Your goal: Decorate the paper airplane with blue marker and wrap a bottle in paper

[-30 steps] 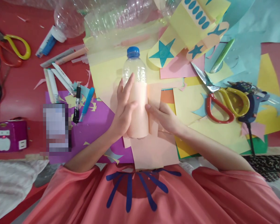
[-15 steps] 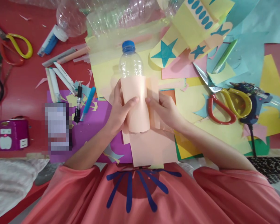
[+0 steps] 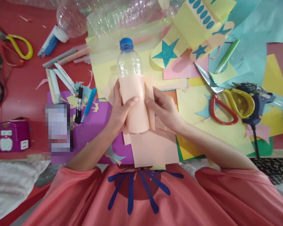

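Note:
A clear plastic bottle (image 3: pixel 129 64) with a blue cap (image 3: pixel 126 44) lies in front of me, its lower body wrapped in peach paper (image 3: pixel 134 103). My left hand (image 3: pixel 119 111) grips the wrapped bottle from the left, thumb across the paper. My right hand (image 3: pixel 163 110) presses the paper's loose edge against the bottle's right side. A larger peach sheet (image 3: pixel 153 149) lies beneath, over purple paper (image 3: pixel 96 125) and yellow paper.
Red-and-yellow scissors (image 3: pixel 226 103) and a blue glue gun (image 3: pixel 257 97) lie at the right on coloured paper scraps. Pens and markers (image 3: pixel 79 100), a second pair of scissors (image 3: pixel 16 48) and a small purple box (image 3: pixel 11 138) sit on the red table (image 3: pixel 21 91) at the left. Empty bottles (image 3: pixel 103 15) lie at the back.
The bottle has shifted slightly left and away. My left hand went from flat fingers on the paper to a grip around the bottle. My right hand moved up against the paper's edge.

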Motion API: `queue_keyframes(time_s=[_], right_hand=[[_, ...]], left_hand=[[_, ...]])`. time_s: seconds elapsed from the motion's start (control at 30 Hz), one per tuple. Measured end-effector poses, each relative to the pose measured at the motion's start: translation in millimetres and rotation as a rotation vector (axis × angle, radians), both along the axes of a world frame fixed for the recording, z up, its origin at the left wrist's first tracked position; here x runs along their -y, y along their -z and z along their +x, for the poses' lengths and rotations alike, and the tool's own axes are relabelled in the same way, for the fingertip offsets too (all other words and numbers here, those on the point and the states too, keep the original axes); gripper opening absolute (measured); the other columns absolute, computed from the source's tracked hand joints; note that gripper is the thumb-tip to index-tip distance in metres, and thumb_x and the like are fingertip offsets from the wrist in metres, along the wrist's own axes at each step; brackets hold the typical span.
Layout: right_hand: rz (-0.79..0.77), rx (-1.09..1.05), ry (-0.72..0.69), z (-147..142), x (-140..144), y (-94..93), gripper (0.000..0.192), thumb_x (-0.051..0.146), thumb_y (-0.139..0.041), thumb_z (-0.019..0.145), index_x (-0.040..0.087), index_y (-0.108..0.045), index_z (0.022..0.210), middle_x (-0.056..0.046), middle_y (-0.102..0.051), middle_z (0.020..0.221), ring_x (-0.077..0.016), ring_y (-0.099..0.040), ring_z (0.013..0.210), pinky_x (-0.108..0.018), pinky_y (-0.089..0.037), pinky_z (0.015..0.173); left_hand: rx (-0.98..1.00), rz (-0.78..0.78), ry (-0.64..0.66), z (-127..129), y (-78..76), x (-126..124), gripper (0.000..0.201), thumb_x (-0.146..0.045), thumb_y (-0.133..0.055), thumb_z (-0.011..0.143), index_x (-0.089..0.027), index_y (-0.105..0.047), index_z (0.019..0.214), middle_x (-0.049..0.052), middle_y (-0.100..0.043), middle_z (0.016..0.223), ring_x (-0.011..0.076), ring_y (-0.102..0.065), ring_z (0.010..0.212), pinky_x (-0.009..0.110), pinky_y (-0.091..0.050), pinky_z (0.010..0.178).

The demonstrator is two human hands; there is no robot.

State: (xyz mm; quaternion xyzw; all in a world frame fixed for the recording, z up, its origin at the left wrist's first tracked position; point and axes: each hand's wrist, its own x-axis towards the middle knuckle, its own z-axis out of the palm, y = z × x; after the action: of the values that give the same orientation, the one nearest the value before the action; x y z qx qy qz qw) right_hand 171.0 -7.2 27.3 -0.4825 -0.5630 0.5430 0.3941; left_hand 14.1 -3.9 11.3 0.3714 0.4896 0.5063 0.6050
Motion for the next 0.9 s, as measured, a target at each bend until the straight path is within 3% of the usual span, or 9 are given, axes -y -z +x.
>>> queue_keyframes(time_s=[0.1, 0.17, 0.27, 0.33, 0.47, 0.7, 0.9], right_hand=[[0.048, 0.093, -0.033, 7, -5, 3.7, 0.039, 0.040, -0.053, 0.091, 0.023, -0.053, 0.127, -0.001, -0.057, 0.082, -0.0162, -0.057, 0.076, -0.033, -0.054, 0.066], [0.188, 0.235, 0.011, 16, -10, 0.3, 0.045, 0.037, -0.055, 0.090, 0.025, -0.049, 0.134, -0.005, -0.061, 0.095, -0.0195, -0.060, 0.087, -0.038, -0.056, 0.075], [0.476, 0.488, 0.062, 25, -12, -12.3, 0.033, 0.026, -0.053, 0.091, 0.028, -0.056, 0.124, -0.010, -0.060, 0.116, -0.0256, -0.057, 0.113, -0.048, -0.050, 0.097], [0.533, 0.532, -0.005, 26, -9, -18.4, 0.025, 0.024, -0.049, 0.094, 0.027, -0.061, 0.116, -0.010, -0.061, 0.115, -0.0254, -0.058, 0.113, -0.048, -0.049, 0.099], [0.298, 0.331, -0.105, 13, 2, -12.0, 0.040, 0.037, -0.054, 0.093, 0.019, -0.054, 0.129, -0.012, -0.060, 0.123, -0.0194, -0.063, 0.096, -0.038, -0.058, 0.082], [-0.051, 0.049, -0.095, 0, 4, -0.4, 0.055, 0.040, -0.064, 0.085, 0.022, -0.051, 0.135, -0.013, -0.055, 0.134, -0.0208, -0.061, 0.105, -0.039, -0.056, 0.093], [-0.148, -0.130, -0.122, 2, 2, 0.5, 0.057, 0.040, -0.067, 0.082, 0.024, -0.042, 0.131, -0.009, -0.062, 0.124, -0.0195, -0.063, 0.108, -0.039, -0.057, 0.093]], left_hand=[[0.012, -0.005, -0.023, 2, -3.1, 0, 0.057, -0.037, -0.078, 0.071, -0.033, -0.054, 0.122, 0.003, -0.057, 0.130, 0.0333, -0.051, 0.129, 0.040, -0.051, 0.099], [0.015, -0.020, -0.045, 4, -6.9, 0, 0.057, -0.034, -0.075, 0.072, -0.032, -0.051, 0.123, 0.003, -0.058, 0.127, 0.0319, -0.054, 0.125, 0.043, -0.052, 0.098], [0.020, -0.042, -0.064, 7, -13.4, 1, 0.060, -0.033, -0.073, 0.071, -0.032, -0.048, 0.125, 0.004, -0.057, 0.125, 0.0293, -0.057, 0.122, 0.046, -0.051, 0.101], [0.029, -0.050, -0.072, 8, -16.4, 2, 0.060, -0.031, -0.073, 0.072, -0.032, -0.047, 0.126, 0.003, -0.057, 0.126, 0.0277, -0.057, 0.121, 0.043, -0.052, 0.100], [0.042, -0.032, -0.080, 8, -14.9, 3, 0.057, -0.031, -0.072, 0.074, -0.033, -0.047, 0.126, 0.003, -0.055, 0.126, 0.0269, -0.057, 0.119, 0.043, -0.052, 0.097], [0.007, 0.042, -0.063, 5, -1.2, 3, 0.055, -0.042, -0.078, 0.075, -0.037, -0.053, 0.124, 0.001, -0.052, 0.136, 0.0279, -0.051, 0.130, 0.039, -0.047, 0.104], [0.120, -0.057, -0.121, 14, -11.9, 3, 0.054, -0.046, -0.066, 0.079, -0.035, -0.050, 0.130, 0.001, -0.064, 0.123, 0.0300, -0.059, 0.122, 0.041, -0.053, 0.092]])
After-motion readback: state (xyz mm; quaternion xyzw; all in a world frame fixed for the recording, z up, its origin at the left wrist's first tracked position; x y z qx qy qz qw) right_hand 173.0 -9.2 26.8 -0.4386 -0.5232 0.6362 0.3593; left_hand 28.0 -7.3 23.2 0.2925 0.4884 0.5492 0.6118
